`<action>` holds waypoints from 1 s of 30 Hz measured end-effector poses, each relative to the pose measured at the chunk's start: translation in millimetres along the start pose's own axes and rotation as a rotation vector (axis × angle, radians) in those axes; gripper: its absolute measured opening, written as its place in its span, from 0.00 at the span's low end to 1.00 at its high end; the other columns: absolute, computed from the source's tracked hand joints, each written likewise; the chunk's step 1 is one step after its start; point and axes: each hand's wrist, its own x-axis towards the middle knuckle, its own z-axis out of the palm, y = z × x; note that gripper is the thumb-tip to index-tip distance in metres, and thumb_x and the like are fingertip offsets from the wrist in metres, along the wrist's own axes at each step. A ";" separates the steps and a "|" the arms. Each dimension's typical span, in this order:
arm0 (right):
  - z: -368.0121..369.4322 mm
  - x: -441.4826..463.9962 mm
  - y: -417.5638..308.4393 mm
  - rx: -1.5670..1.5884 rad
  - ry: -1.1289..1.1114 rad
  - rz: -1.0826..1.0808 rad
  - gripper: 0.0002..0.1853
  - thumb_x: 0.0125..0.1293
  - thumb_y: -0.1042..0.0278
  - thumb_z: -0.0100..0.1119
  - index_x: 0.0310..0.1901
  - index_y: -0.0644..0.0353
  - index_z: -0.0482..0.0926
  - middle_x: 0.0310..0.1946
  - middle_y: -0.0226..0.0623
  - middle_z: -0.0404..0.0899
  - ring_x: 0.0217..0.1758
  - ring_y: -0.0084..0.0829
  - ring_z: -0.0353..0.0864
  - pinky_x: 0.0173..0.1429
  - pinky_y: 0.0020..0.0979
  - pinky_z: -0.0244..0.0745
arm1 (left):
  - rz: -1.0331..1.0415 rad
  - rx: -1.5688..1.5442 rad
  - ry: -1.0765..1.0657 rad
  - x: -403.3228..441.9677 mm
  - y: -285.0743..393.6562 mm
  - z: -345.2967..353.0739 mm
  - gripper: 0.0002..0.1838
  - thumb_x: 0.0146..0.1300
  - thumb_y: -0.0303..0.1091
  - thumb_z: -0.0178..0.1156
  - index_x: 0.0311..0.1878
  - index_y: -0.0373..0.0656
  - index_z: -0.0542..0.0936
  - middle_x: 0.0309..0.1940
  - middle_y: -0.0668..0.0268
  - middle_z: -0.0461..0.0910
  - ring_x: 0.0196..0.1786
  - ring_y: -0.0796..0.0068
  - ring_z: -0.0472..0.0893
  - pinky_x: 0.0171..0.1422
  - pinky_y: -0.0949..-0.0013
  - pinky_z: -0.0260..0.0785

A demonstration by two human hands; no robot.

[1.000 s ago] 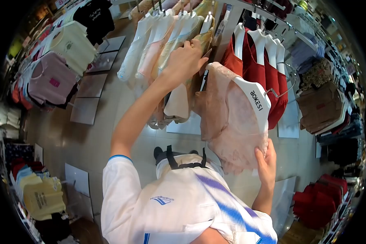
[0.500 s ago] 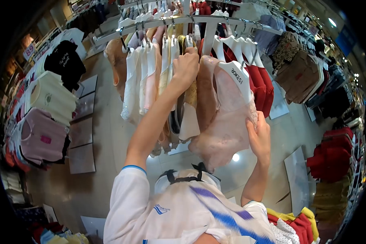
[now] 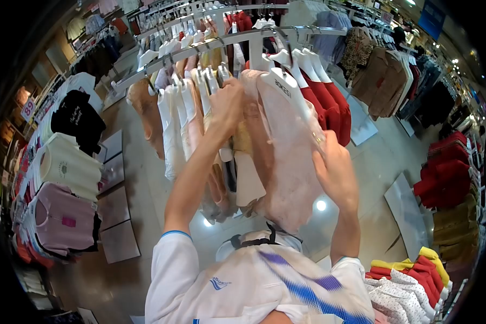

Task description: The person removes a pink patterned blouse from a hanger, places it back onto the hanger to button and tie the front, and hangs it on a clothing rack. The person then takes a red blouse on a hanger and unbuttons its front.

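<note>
A pale pink sleeveless top point(image 3: 294, 156) hangs from a white hanger point(image 3: 282, 85) with dark lettering at its shoulder. My right hand point(image 3: 336, 168) is closed on the right edge of this top, thumb in front. To the left, my left hand point(image 3: 227, 105) is closed among the hanger tops, beside a yellow garment point(image 3: 242, 137). Its fingertips are hidden, so what it grips cannot be made out. Left of it hang white tops point(image 3: 170, 135) and a peach top point(image 3: 193, 121). Red garments point(image 3: 332, 105) hang behind the pink top on the right.
A metal rail point(image 3: 237, 36) crosses above the clothes. Racks with a lilac shirt point(image 3: 62, 213) and a black shirt point(image 3: 81, 119) stand at left. Red clothes point(image 3: 443, 173) and brown jackets point(image 3: 380, 81) hang at right. A white panel point(image 3: 407, 213) stands on the tiled floor.
The view has shifted, with the rail and clothes appearing further left. The pink top has turned on its hanger and hangs straighter. Both hands stay beside the same clothes.
</note>
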 end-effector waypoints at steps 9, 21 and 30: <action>53.9 95.0 27.1 -0.095 0.020 -0.119 0.11 0.67 0.70 0.52 0.38 0.73 0.68 0.32 0.63 0.78 0.37 0.58 0.80 0.42 0.49 0.72 | 0.006 -0.041 0.094 -4.8 -5.4 -0.5 0.25 0.57 0.32 0.65 0.51 0.22 0.70 0.32 0.47 0.84 0.36 0.47 0.86 0.37 0.52 0.77; 129.4 143.2 55.3 -0.038 0.068 -0.145 0.16 0.65 0.68 0.54 0.43 0.75 0.69 0.33 0.69 0.79 0.40 0.66 0.80 0.47 0.56 0.76 | -0.024 -0.058 0.041 6.5 -4.8 12.9 0.21 0.58 0.32 0.64 0.47 0.24 0.72 0.31 0.46 0.84 0.36 0.47 0.86 0.37 0.51 0.78; 157.7 136.6 60.8 0.030 -0.066 0.028 0.18 0.66 0.64 0.54 0.46 0.73 0.66 0.36 0.70 0.79 0.43 0.66 0.80 0.50 0.58 0.75 | -0.056 -0.075 0.139 6.3 -4.9 19.9 0.22 0.61 0.39 0.61 0.46 0.25 0.73 0.26 0.49 0.83 0.32 0.50 0.86 0.34 0.52 0.78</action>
